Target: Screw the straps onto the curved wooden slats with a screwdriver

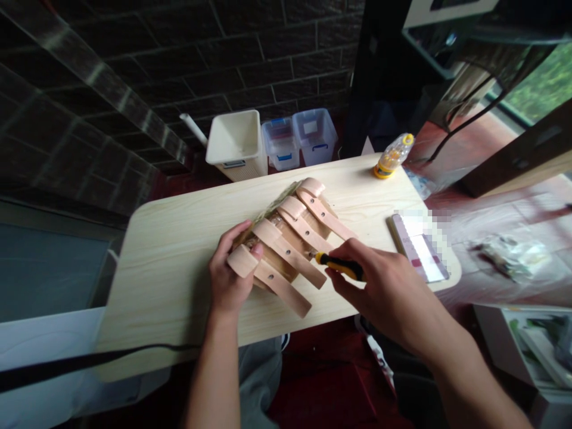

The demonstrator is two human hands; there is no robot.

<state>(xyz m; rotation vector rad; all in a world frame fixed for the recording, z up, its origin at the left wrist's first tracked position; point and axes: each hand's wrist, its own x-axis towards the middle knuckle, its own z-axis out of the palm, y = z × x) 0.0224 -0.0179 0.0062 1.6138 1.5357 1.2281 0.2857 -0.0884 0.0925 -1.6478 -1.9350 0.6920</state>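
Observation:
A brown block-like piece with several pale leather-like strips fixed across it by small round studs lies at the middle of the table. Around its left end my left hand is wrapped, thumb on top beside a looped strip. My right hand grips a yellow and black screwdriver by its handle from the right. The tool's front end points left at the piece, between two strips; its exact contact is too small to tell. The strips curl into loops at their upper ends and lie flat toward their lower right ends.
The pale wooden table has rounded corners. A clear bottle with a yellow cap stands at its back right, and a phone-like device lies at the right. Behind the table are a cream bin and clear plastic boxes.

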